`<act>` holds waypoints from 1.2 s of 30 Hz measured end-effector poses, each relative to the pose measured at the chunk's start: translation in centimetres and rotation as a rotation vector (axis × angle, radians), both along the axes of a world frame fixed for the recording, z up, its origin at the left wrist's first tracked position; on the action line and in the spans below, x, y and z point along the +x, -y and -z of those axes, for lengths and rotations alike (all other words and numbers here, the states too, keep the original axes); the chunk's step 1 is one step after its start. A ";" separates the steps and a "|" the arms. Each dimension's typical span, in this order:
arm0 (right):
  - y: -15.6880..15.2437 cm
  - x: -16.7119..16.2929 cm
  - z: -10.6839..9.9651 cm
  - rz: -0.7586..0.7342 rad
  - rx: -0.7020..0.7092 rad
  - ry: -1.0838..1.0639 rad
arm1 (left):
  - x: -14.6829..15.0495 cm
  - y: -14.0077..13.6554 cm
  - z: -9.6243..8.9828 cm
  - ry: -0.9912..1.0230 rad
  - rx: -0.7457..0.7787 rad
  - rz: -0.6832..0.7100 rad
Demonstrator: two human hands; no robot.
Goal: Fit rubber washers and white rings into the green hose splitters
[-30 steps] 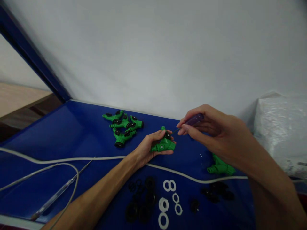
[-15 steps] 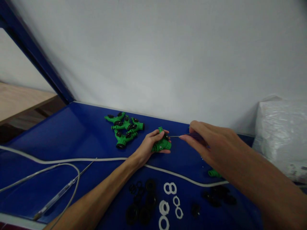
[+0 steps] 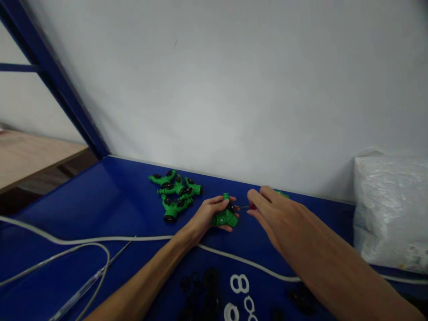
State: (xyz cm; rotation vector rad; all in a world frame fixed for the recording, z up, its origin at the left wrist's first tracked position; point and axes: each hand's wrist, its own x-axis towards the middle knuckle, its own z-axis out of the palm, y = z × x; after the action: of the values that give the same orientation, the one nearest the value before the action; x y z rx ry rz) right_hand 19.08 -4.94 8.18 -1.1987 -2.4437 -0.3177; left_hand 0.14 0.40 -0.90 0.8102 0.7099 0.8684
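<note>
My left hand is closed round a green Y-shaped hose splitter with a black valve knob facing right. In my right hand is a screwdriver, its thin metal shaft pointing left at the black knob. Only a bit of the red handle shows between the fingers. Whether the tip touches a screw is too small to tell. Several more green hose splitters with black knobs lie in a cluster to the left of my left hand.
A pale cable crosses the blue table. Nearer me lie white rings and black rings. A long clear-handled tool rests at lower left. A plastic-wrapped package stands at right, by the wall.
The view has tilted up, so everything sits lower in the picture. My right hand's grip has turned and closed further over the screwdriver handle. The left hand keeps its hold.
</note>
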 end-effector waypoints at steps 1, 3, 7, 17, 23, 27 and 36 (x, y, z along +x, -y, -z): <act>-0.1 0.0 -0.1 0.003 0.005 -0.004 | 0.0 0.0 0.0 -0.001 0.003 0.007; -0.1 -0.1 0.0 0.009 0.022 -0.024 | 0.0 0.0 0.0 -0.007 0.008 0.012; 0.2 -0.3 0.3 0.033 0.022 -0.034 | 0.1 0.0 -0.1 -0.019 -0.011 -0.007; 0.9 -1.0 -0.5 0.015 -0.091 0.037 | 0.3 0.4 -0.7 -0.053 0.020 0.006; 0.7 -0.8 -0.5 0.075 -0.031 0.048 | 0.3 0.3 -0.3 -0.081 0.003 0.011; 1.2 -1.0 -1.0 0.125 -0.042 0.113 | -0.1 0.1 -0.2 -0.048 0.009 0.039; 2.4 -1.2 -1.6 0.085 -0.048 0.218 | -0.2 0.0 -0.7 -0.072 0.018 0.095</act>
State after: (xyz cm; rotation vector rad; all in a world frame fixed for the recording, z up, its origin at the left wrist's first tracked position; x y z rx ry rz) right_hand 17.88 -7.36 9.76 -1.3549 -2.6015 -0.4380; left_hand -0.08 0.35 -0.17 0.8877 0.7222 0.7640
